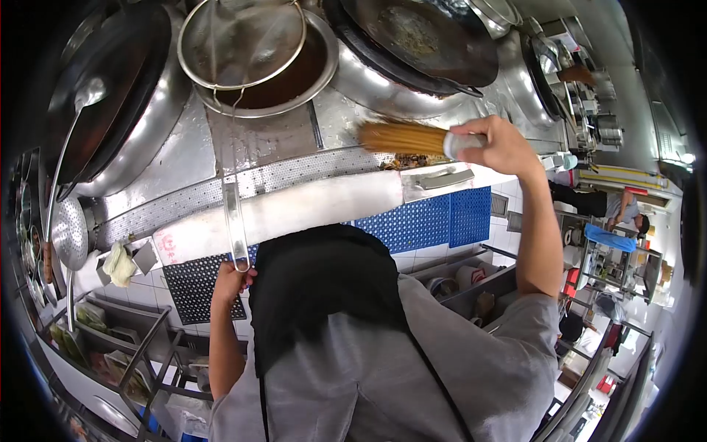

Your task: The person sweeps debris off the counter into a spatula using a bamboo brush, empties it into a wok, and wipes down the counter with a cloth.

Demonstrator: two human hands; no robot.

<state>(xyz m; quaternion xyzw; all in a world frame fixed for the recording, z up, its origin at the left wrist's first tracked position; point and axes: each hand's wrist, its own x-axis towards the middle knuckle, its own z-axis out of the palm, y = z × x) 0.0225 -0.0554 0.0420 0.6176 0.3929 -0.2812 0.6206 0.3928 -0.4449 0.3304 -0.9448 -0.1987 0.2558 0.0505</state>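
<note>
My right hand (504, 147) is wrapped round the pale handle of a bamboo wok brush (409, 138). Its bristles point left over the steel stove edge, above dark food scraps (420, 160) along the perforated gutter strip. My left hand (233, 281) is low at the counter front, its fingers closed on the end of the long metal handle of a strainer (247, 40). The strainer's round mesh lies across a steel basin (328, 59) of dark brown liquid. To the right of the basin a black wok (423, 40) sits tilted on a burner ring.
Another wok (110, 96) with a ladle (90, 92) resting in it stands at the left. A perforated skimmer (70, 232) and a crumpled cloth (118, 265) are near the left counter edge. Shelves line the lower left. Another person (624, 210) stands far right.
</note>
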